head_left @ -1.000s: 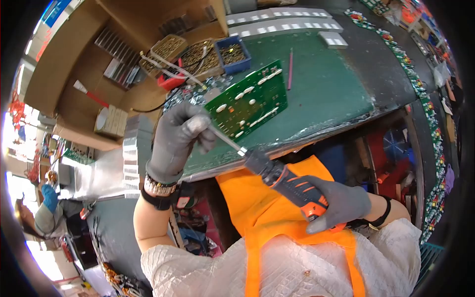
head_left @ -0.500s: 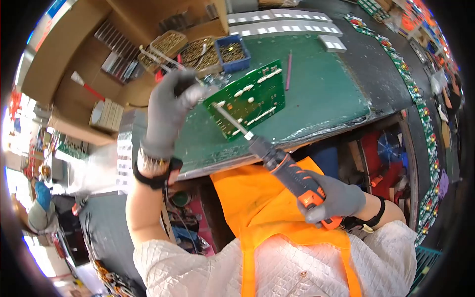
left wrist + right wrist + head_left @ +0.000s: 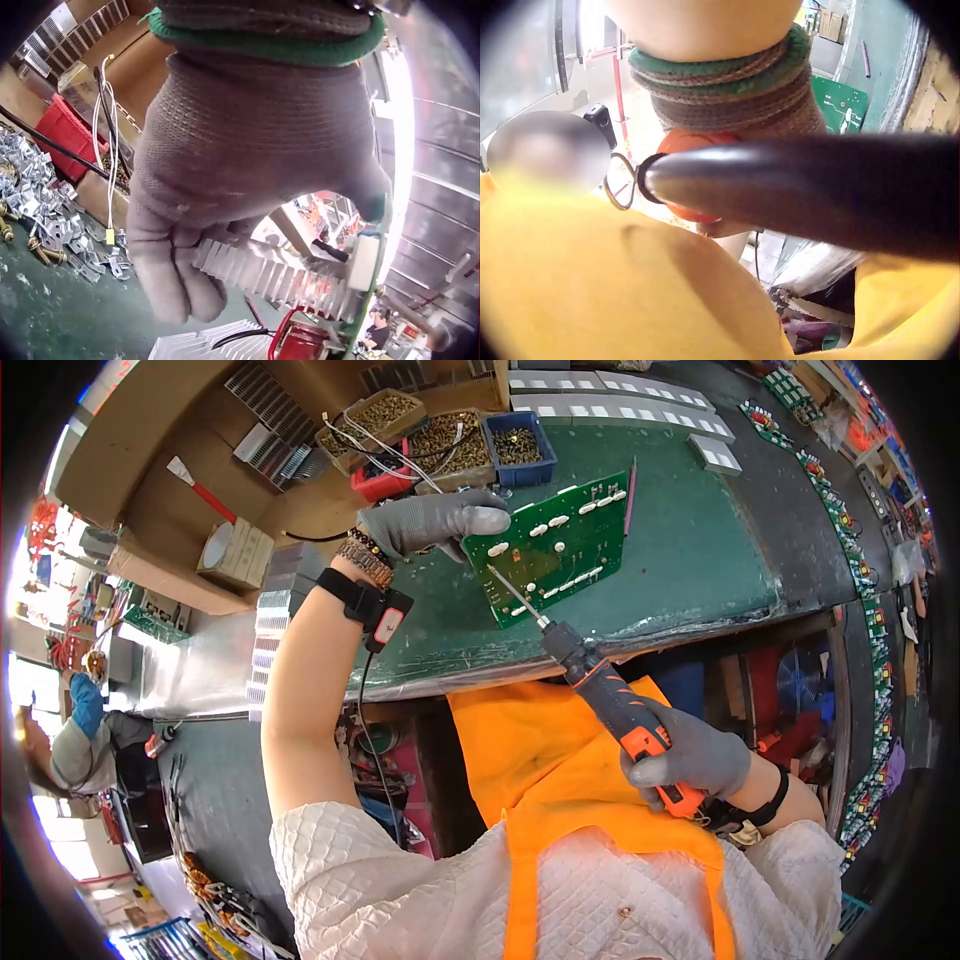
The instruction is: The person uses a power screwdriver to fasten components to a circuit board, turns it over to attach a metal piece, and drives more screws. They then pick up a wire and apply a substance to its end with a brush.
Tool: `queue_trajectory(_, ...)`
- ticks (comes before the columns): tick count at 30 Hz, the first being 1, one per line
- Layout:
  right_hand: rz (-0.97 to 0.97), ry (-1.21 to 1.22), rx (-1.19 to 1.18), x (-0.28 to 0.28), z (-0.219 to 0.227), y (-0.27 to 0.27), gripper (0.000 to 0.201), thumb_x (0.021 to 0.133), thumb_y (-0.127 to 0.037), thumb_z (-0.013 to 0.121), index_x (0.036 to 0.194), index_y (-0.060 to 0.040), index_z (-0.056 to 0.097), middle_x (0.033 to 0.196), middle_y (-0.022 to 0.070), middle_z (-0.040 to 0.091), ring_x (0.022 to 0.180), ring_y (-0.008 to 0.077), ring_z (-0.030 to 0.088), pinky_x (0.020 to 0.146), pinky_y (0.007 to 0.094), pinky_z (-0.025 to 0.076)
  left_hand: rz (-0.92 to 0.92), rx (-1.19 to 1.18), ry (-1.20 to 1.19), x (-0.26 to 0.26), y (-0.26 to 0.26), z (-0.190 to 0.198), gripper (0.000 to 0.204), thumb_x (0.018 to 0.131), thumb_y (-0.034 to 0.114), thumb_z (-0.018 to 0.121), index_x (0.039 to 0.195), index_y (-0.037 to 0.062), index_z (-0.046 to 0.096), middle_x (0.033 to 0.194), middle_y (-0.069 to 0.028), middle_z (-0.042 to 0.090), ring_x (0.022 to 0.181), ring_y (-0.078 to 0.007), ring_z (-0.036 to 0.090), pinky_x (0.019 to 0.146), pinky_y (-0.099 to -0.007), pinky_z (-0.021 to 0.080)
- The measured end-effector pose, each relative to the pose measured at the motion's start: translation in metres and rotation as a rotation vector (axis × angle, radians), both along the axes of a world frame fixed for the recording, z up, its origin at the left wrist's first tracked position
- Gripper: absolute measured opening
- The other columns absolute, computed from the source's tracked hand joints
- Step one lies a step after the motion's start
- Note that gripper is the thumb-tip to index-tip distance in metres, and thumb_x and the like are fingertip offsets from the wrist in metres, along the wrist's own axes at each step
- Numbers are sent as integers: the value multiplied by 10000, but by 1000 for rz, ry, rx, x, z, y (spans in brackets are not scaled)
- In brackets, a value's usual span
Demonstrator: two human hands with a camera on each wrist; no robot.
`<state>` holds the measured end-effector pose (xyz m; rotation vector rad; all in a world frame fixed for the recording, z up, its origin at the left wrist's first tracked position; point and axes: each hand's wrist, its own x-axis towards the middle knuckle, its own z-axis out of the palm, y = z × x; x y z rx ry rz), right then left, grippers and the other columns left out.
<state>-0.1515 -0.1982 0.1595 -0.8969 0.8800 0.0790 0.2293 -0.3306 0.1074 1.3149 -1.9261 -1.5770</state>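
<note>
My gloved left hand (image 3: 435, 523) grips the upper left corner of a green circuit board (image 3: 575, 548), which stands tilted over the bench with its soldered side facing me. In the left wrist view the thumb lies at the board's edge, and the fingers reach behind beside a finned heat sink (image 3: 262, 274). An orange and black power screwdriver (image 3: 612, 698) is held by its handle in my gloved right hand (image 3: 700, 753). Its long bit points up and left, with the tip overlapping the board's lower left area. The right wrist view mostly hides that hand behind a dark shaft.
Behind the board stand a blue bin (image 3: 520, 450) and cardboard trays of brass screws, with a red container (image 3: 382, 480) beside them. Metal clips (image 3: 52, 202) lie heaped on the green bench (image 3: 690, 550). A purple pen (image 3: 631, 500) and aluminium bars (image 3: 620, 410) lie farther back.
My left hand has left the bit's tip, passed by the parts heap and taken hold of the board's corner. The screwdriver's bit now reaches over the board's face.
</note>
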Motion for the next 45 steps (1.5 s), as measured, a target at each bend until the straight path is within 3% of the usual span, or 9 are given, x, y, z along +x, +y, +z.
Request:
queue_trajectory(7,-77,-5,367,14,24,13,612,783,-186,700,1311,-99,404,831,73,569,614,183,614,549,345,553,77,-4,73,-8,8,0,689,860,619,558,1275,69,559,1155,-55,606,990,-150,587,725,-277,526)
queue_trajectory(23,-16,-52,375,10,42,5,634,802,-127,656,1367,-95,370,858,93,573,614,184,606,570,349,542,-50,-67,-19,2,-3,18,709,877,630,542,1325,81,522,1160,-44,604,1017,-138,560,770,-282,502)
queue_trajectory(24,4,-129,354,0,42,6,376,802,-169,681,1092,-51,473,686,69,576,583,168,603,524,291,477,-42,-39,-63,5,-8,33,780,873,626,552,1373,34,466,1210,-78,593,1039,-171,567,852,-306,484)
queue_trajectory(25,78,-133,367,-7,44,2,425,768,-129,702,1114,-56,466,712,70,580,593,165,603,532,300,488,-29,-8,-105,6,-13,43,856,869,623,562,1422,-13,410,1259,-111,581,1061,-204,574,934,-329,466)
queue_trajectory(26,64,-178,394,-16,39,0,449,753,-98,705,1128,-60,461,740,75,586,600,171,608,539,307,498,200,-153,-135,9,-25,34,698,870,499,631,1361,19,511,1133,-103,659,956,-192,608,877,-315,494)
queue_trajectory(30,-68,-203,353,-32,28,-15,533,719,-31,716,1173,-79,440,830,86,598,628,194,626,560,325,526,283,-487,-459,26,-102,-3,454,834,321,696,1194,47,654,1018,-127,707,899,-224,659,861,-325,511)
queue_trajectory(32,-88,-250,333,-41,17,-21,557,716,-20,712,1191,-84,430,841,90,598,635,201,631,560,328,530,171,-620,-861,14,-125,-13,246,801,172,685,1012,51,722,967,-166,706,900,-283,680,857,-358,522)
queue_trajectory(35,-131,-310,346,-53,8,-31,596,710,-7,708,1220,-91,411,854,96,598,640,211,637,558,333,533,140,-602,-1034,9,-146,-35,214,811,153,642,982,55,726,987,-186,693,953,-331,662,876,-387,515)
queue_trajectory(45,-78,-353,281,-63,-8,-52,644,712,-16,699,1267,-84,381,829,89,595,618,202,620,533,341,523,206,-532,-1137,9,-134,-25,182,802,197,658,912,55,688,916,-176,689,909,-330,662,829,-411,513)
